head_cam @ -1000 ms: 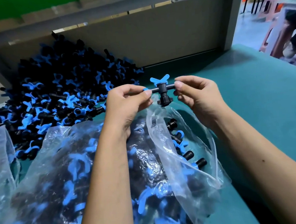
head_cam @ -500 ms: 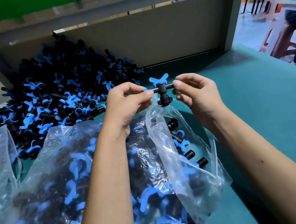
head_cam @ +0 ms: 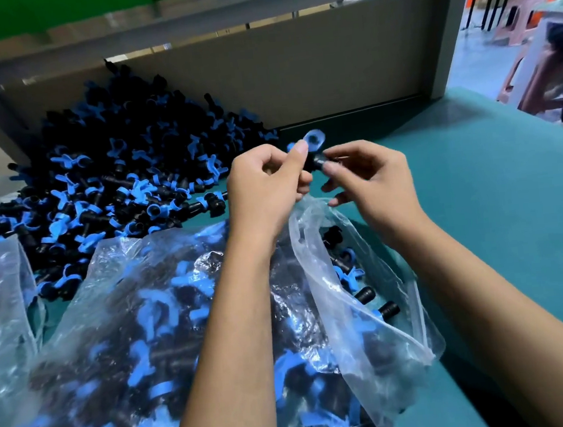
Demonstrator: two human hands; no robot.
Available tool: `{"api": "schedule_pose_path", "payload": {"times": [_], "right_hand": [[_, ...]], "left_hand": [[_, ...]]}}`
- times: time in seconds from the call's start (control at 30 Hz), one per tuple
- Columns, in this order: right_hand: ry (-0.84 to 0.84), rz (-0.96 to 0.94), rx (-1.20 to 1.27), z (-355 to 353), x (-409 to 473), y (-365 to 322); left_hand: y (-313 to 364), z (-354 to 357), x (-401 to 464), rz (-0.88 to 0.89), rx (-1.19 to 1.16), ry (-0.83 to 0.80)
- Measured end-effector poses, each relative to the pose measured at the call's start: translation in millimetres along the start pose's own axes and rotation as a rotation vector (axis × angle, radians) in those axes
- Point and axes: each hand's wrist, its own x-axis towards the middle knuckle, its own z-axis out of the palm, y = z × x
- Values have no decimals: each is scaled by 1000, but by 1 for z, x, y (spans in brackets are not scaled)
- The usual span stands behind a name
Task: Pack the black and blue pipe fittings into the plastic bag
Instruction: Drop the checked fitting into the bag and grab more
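Held item: pipe fitting [head_cam: 314, 153], black body, blue handle up.
Grip: left hand [head_cam: 265, 187] and right hand [head_cam: 371, 179] pinch it.
Below grip: plastic bag [head_cam: 317, 278], mouth open.
Left of grip: loose fittings pile [head_cam: 114, 167].

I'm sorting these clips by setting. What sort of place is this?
Likely a small factory or packing workshop. A large heap of loose black and blue plastic pipe fittings lies on a teal worktable, a clear plastic bag holds many more, and similar tables and pink plastic stools stand beyond.
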Motion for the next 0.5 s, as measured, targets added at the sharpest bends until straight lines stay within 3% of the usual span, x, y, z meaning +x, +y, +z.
{"api": "schedule_pose_path", "payload": {"times": [0.07,0.13,0.27,0.5], "right_hand": [[123,255,320,-5,3,-1],[189,403,461,-13,5,2],[121,482,443,-25,5,6],[-166,489,155,-44,10,-6]], "left_hand": [[1,-6,2,79,193,-100],[2,-13,1,152,453,-214],[3,-26,-4,176,709,-395],[-3,-30,-2,246,698,-385]]}}
